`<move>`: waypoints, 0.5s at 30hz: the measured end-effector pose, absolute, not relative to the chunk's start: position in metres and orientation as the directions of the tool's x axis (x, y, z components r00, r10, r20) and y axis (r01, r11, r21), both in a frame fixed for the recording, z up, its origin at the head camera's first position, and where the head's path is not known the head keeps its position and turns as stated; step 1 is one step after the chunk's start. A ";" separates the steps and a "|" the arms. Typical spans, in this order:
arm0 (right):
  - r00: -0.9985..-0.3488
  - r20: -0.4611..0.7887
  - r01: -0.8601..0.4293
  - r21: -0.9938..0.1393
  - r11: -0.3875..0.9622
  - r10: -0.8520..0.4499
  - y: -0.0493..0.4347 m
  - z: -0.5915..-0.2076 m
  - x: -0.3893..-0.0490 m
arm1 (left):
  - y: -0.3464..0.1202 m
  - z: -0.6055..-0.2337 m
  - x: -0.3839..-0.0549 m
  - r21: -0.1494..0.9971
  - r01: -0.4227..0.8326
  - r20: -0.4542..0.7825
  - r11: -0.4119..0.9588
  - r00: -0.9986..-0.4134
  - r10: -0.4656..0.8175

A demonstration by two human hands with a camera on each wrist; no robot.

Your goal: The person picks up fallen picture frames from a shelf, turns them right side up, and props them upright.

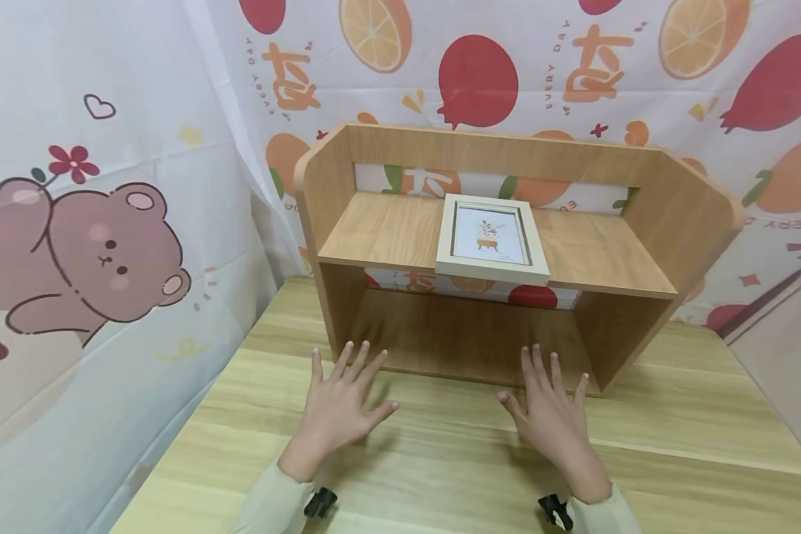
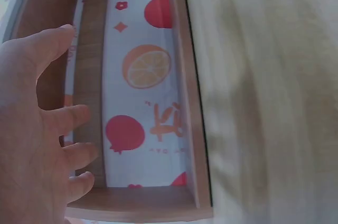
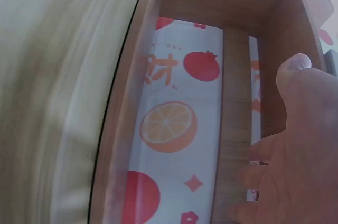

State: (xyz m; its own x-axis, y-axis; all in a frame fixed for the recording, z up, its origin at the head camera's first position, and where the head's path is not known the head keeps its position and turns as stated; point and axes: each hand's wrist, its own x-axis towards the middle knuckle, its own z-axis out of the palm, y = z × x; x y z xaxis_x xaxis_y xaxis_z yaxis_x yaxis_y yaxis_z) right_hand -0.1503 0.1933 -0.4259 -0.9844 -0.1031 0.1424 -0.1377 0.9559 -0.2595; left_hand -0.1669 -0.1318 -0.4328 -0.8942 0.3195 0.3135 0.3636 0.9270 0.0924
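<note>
In the head view my left hand (image 1: 340, 404) hovers with fingers spread near the lower left front of a wooden desktop shelf (image 1: 467, 330). On the other side my right hand (image 1: 552, 415) is likewise spread, close to the shelf's lower right front. Neither hand holds anything. A cream picture frame (image 1: 445, 237) with a plant print lies flat on the upper board, its front edge slightly past the board's edge. Both wrist views show the left hand (image 2: 37, 123) and the right hand (image 3: 306, 145) before the shelf's open lower compartment.
The shelf stands on a light wood-grain table (image 1: 440, 460) against a fruit-print cloth (image 1: 541, 44). A white cloth with a bear print (image 1: 120, 252) hangs at the left. A pale surface (image 1: 788, 356) borders the table at the right. Black clips (image 1: 320, 503) sit at both cuffs.
</note>
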 end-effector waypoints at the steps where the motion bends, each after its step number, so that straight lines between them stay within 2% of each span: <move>1: -0.983 0.150 -0.140 -0.255 0.957 -0.104 0.193 -0.425 -0.150 | -0.132 -0.432 -0.167 0.091 0.365 0.320 0.927 -0.892 0.320; 9: -0.967 0.228 -0.164 -0.230 0.959 -0.111 0.195 -0.400 -0.143 | -0.127 -0.411 -0.167 0.054 0.385 0.369 0.922 -0.865 0.339; 15: -0.947 0.301 -0.186 -0.222 0.957 -0.114 0.199 -0.364 -0.133 | -0.119 -0.377 -0.166 0.022 0.429 0.458 0.903 -0.807 0.373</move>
